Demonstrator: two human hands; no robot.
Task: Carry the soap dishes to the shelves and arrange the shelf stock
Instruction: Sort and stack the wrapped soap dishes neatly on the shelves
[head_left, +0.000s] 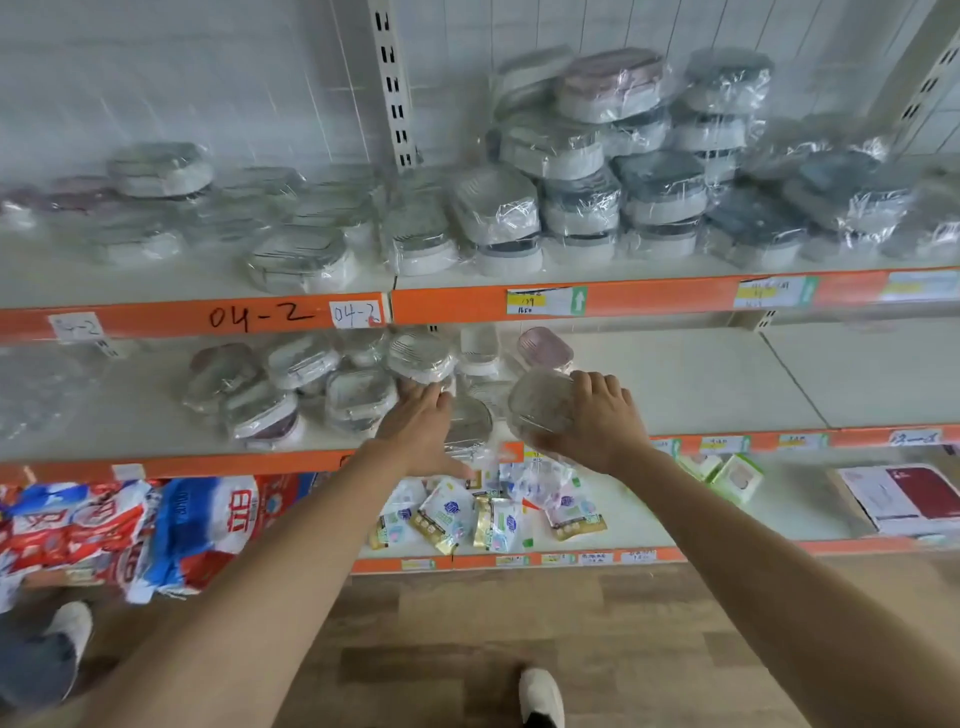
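Plastic-wrapped soap dishes lie in a loose cluster (311, 384) on the middle shelf (675, 384). My right hand (592, 421) grips one wrapped soap dish (540, 402) just above the shelf's front edge. My left hand (421, 423) reaches flat into the cluster, its fingers touching a wrapped dish (421, 356) there. Another wrapped dish (467, 423) lies between my two hands. A pink dish (545, 345) sits behind them. Stacks of wrapped grey and white soap dishes (623, 171) fill the upper shelf.
Orange shelf edges (649, 299) carry price labels and the marking "04-2". The lower shelf holds small packets (467, 514), red-and-blue bags (130, 530) at left and boxes (904, 499) at right. The right half of the middle shelf is bare. Another person's shoe (72, 623) shows at lower left.
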